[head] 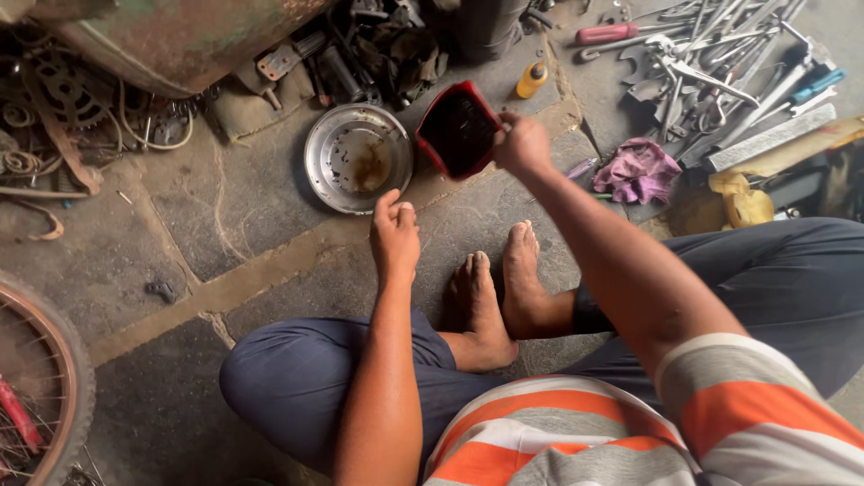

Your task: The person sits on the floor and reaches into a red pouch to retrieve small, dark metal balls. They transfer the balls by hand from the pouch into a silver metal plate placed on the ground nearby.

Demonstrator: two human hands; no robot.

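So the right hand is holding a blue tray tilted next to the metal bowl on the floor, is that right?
Not quite: the tray is red, not blue, as the head view shows. The right hand does hold it tilted next to the metal bowl on the floor.

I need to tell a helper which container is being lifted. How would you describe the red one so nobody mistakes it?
Start at the round metal bowl on the stone floor. Just right of it, the right hand holds up a small red rectangular container, tilted. Unlike the bowl, it is red, square-cornered, dark inside and off the floor.
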